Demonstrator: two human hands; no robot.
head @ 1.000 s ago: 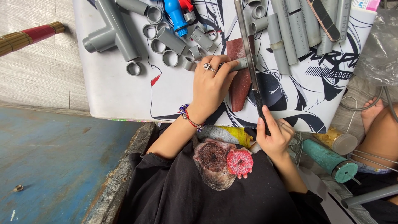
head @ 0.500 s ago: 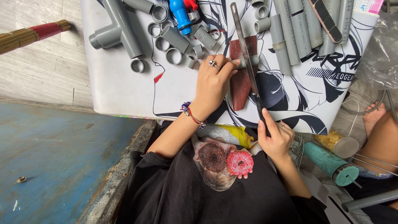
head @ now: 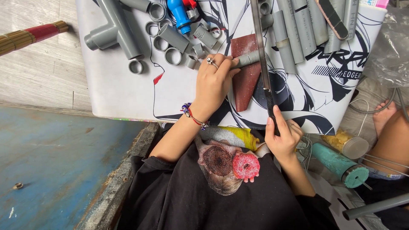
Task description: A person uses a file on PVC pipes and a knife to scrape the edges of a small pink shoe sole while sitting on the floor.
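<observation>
**Two hands, one pipe, one saw**

Two hands work at the white printed board [head: 128, 93]. Our left hand [head: 213, 83] lies on the board and its fingers are closed around a short grey pipe piece [head: 249, 58], pressing it down on a dark red strip [head: 245, 81]. The long axis of the pipe piece runs across the board, from the left fingers toward the side of the right hand. Our right hand [head: 283, 134] is at the near edge of the board, and its fingers are closed around the dark handle of a hacksaw [head: 264, 72]. The blade goes away from us and crosses the pipe piece almost at a right angle, just beside the left fingertips. So the left hand is the nearer one to the pipe piece. At the far part of the board lie grey fittings [head: 170, 47], a blue valve [head: 179, 15] and longer grey pipes [head: 294, 30].
</observation>
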